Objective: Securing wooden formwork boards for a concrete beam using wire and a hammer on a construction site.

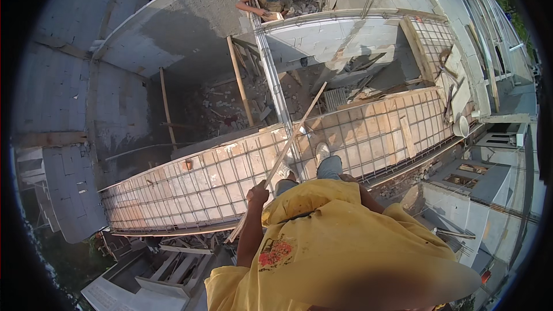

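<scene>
My left hand [257,193] is closed around a long wooden batten [290,141]. The batten slants from beside my left arm up across the rebar mesh [219,175], and its far end reaches past the mesh's far edge. My right hand [348,178] is beside my right thigh, mostly hidden, so its fingers do not show. My feet stand on the formwork boards [340,129] among the steel bars, one shoe [322,151] to the right of the batten.
A co-worker [273,0] leans over the far wall, hands at a piece of wood. Open rooms with rubble [224,106] and wooden props [240,83] lie below the deck's far edge. A short board [408,136] and a white bucket [461,126] are to the right.
</scene>
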The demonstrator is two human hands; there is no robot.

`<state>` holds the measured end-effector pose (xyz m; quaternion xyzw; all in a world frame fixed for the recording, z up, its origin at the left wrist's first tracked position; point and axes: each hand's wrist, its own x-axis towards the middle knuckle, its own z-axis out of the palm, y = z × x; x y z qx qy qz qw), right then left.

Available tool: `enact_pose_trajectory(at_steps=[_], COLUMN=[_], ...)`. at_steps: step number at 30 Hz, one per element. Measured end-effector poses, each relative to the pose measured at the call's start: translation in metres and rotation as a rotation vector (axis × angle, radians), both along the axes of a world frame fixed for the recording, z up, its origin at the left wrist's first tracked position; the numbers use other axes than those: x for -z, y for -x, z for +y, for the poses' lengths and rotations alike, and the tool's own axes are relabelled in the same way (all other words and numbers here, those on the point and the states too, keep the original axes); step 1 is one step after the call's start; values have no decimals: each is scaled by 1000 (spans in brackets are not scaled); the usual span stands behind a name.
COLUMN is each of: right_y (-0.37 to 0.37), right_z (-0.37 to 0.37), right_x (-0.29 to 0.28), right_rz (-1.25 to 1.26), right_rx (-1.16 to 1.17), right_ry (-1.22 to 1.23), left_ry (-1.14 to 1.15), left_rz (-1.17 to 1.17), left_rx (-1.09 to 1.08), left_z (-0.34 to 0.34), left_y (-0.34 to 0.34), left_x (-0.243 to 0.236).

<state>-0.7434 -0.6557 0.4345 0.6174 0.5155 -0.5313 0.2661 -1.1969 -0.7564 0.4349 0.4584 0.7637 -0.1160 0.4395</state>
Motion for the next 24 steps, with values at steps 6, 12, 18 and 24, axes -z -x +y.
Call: enact_pose_trajectory(at_steps=[6,12,18,24], right_y=[1,-1,-12,-12], right_z=[-41,-74,-101,-112], right_x=[6,-4,-10,-8], right_rz=[29,20,-15,-22], right_rx=[74,176,223,230], right_ry=[11,-8,-22,-40], left_ry=[-25,-8,-25,4], left_rz=[5,-82,-214,-225], left_rx=[19,17,-106,-143], left_z=[-2,-18,-3,-4], left_y=[-18,-16,-15,-19], left_x=[2,31,3,-12])
